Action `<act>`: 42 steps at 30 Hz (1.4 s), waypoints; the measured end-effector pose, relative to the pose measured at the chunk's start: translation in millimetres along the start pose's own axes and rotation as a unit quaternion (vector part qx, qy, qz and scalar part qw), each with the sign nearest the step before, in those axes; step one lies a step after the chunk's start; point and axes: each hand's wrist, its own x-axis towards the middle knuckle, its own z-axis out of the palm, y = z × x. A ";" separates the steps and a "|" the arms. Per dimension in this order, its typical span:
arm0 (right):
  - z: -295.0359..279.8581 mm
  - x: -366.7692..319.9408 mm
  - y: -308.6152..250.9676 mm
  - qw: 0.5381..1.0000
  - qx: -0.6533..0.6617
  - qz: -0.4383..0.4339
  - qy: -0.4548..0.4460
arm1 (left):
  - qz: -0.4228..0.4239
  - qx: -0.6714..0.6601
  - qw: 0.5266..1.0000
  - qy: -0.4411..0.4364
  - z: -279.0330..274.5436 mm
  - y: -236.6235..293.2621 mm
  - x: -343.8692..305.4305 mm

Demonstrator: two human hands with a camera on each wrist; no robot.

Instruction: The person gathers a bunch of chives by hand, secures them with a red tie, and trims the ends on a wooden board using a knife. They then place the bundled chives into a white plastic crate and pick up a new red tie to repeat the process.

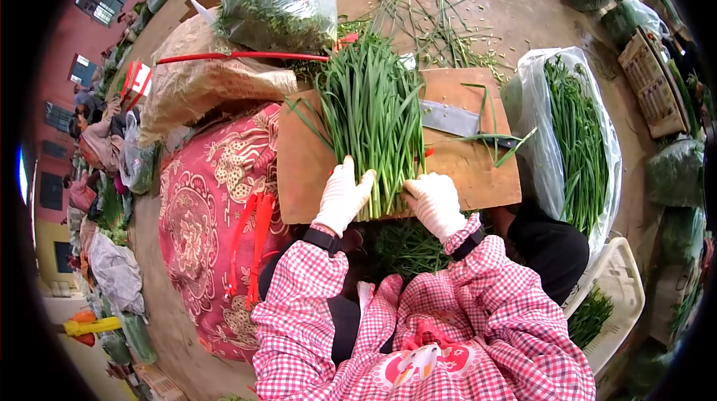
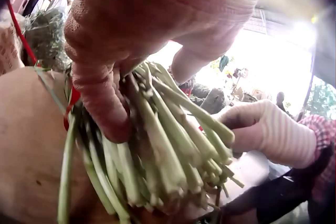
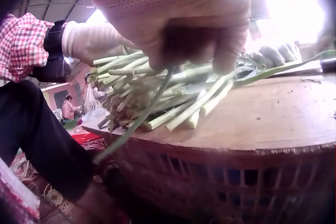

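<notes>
A thick bunch of garlic chives [image 1: 377, 110] lies on a brown board [image 1: 470, 192], with its pale cut ends toward the person. My white-gloved left hand [image 1: 344, 193] grips the left side near the stalk ends, thumb over the top. In the left wrist view its fingers [image 2: 102, 98] curl against the stalks [image 2: 163, 150]. On the bunch's right side, my gloved right hand [image 1: 435, 203] has curled fingers and holds stalks by the ends. A single thin stalk [image 3: 142, 124] hangs from under it in the right wrist view. A red tie [image 2: 72, 100] shows beside the bunch.
A cleaver [image 1: 452, 117] lies on the board's right, loose leaves across its handle. Right of the board stands a plastic bag [image 1: 538, 113] of greens, with a white crate [image 1: 635, 281] nearer. Red strips [image 1: 258, 233] lie on a patterned red cloth [image 1: 190, 199] at left.
</notes>
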 end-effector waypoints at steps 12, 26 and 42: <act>1.3 1.4 -5.2 0.997 -0.013 0.041 -0.062 | 0.029 0.249 0.968 -0.019 -25.6 71.7 4.7; 10.8 -21.1 -27.9 0.995 0.035 0.012 -0.092 | 0.009 0.257 0.966 -0.032 10.2 61.8 19.7; 37.9 -127.2 -74.5 0.869 0.186 -0.224 -0.400 | 0.018 0.265 0.964 -0.010 21.1 53.8 20.0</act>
